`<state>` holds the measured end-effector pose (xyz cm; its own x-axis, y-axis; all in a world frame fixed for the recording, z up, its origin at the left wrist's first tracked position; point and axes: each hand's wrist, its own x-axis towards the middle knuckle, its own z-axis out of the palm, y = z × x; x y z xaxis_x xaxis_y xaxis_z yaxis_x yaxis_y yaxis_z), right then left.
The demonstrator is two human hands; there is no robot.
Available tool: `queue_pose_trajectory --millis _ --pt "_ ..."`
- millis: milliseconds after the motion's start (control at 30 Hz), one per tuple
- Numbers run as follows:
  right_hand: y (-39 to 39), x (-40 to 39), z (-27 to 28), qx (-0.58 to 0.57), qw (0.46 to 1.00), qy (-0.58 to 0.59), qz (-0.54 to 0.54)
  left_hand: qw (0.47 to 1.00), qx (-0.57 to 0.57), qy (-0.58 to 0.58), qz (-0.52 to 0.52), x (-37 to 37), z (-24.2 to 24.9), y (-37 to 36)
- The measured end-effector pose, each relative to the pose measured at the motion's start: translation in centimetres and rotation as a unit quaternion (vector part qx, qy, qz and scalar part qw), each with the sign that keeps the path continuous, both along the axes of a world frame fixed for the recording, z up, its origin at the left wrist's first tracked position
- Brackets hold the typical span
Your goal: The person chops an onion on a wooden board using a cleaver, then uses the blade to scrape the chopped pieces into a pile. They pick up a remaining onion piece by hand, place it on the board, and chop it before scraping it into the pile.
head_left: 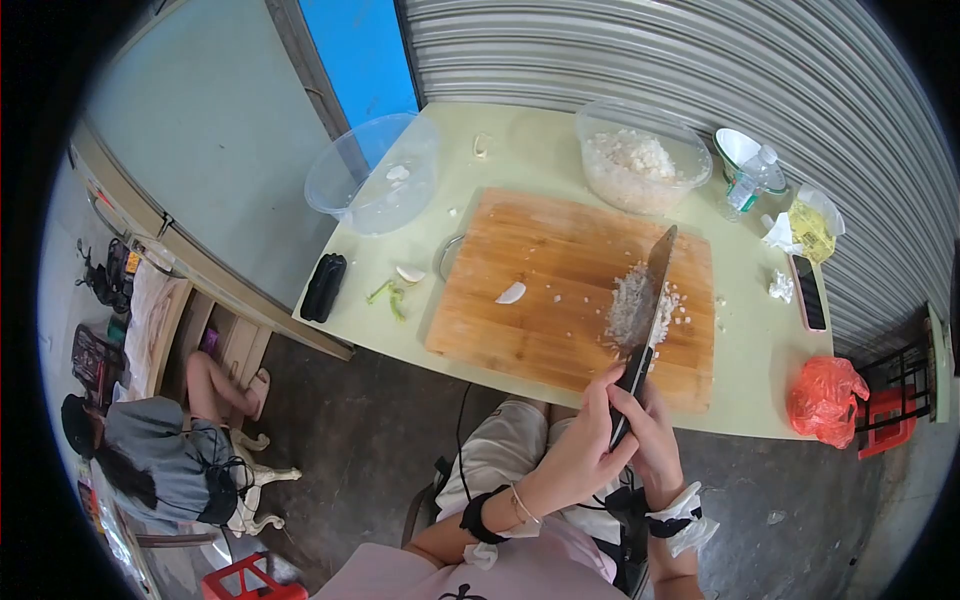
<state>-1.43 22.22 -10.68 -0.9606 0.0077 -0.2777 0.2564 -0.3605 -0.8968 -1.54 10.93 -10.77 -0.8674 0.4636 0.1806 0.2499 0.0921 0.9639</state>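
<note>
A kitchen knife with a black handle stands on edge over the cutting board, its blade pointing away from me. Both hands close around the handle: my left hand from the left, my right hand from the right. Beneath and beside the blade lies a pile of finely chopped white vegetable, whose kind I cannot make out. Small bits are scattered around it. Farther left on the board is a larger white piece.
A plastic tub of chopped white pieces stands behind the board, a round clear tub at back left. Rightward are a bottle, a bowl, a phone and a red bag. Another person sits at far left.
</note>
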Motion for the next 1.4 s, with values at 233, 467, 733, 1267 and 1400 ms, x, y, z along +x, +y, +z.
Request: queue_pose_trajectory --millis 233,467,733,1267,1400 --pt "-0.1 0.3 0.4 0.017 0.999 0.039 0.022 1.000 0.001 0.003 -0.009 0.4 0.7 -0.2" --pt "0.0 0.5 0.6 -0.003 0.999 0.025 0.024 0.999 0.026 -0.014 -0.011 0.4 0.4 -0.1" --pt "0.0 0.2 -0.4 -0.009 1.000 0.005 0.021 0.998 0.041 -0.038 -0.004 0.3 -0.2 0.0" --pt "-0.9 0.7 0.6 0.012 1.000 0.024 -0.002 0.999 0.022 -0.028 -0.007 0.8 1.0 -0.8" --pt "-0.7 0.3 0.4 0.003 1.000 0.012 0.009 0.998 0.035 -0.047 0.008 0.5 0.6 -0.6"
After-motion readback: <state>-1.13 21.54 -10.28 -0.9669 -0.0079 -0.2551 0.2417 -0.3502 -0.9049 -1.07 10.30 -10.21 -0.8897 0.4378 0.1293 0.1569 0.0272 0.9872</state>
